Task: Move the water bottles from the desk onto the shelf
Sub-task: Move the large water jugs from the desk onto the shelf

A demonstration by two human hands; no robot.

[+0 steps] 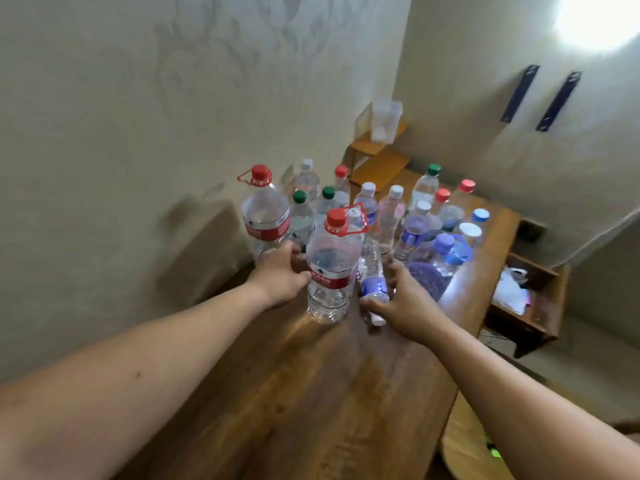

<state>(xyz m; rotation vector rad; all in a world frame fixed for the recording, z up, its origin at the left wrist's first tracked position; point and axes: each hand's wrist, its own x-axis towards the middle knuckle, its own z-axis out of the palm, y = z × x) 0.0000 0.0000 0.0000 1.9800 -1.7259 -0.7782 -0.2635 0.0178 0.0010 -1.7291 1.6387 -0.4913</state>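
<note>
Small bottle (371, 271): clear plastic with a blue label. It lies tilted low over the desk (311, 393), long axis running toward and away from the camera, white cap at the near end and base pointing to the far bottles. The label print is too blurred to read.
Right hand (405, 299): wrapped round the small bottle at its label, thumb on the near side and fingers curled over the far side.
Left hand (280, 271): reaches in between the two big bottles with its fingertips hidden behind the front one. Whether it grips anything cannot be told.
Big bottle, front (332, 265): upright, red cap with loop handle, red band with white writing that is illegible.
Big bottle, rear (265, 216): upright, same cap and band.
Other bottles (389, 216): upright and crowded on the far end of the desk, with red, green, white and blue caps.
Shelf (377, 168): stepped wood in the far corner, holding a clear tub (386, 121).
Cabinet (533, 306): low, to the right of the desk.
</note>
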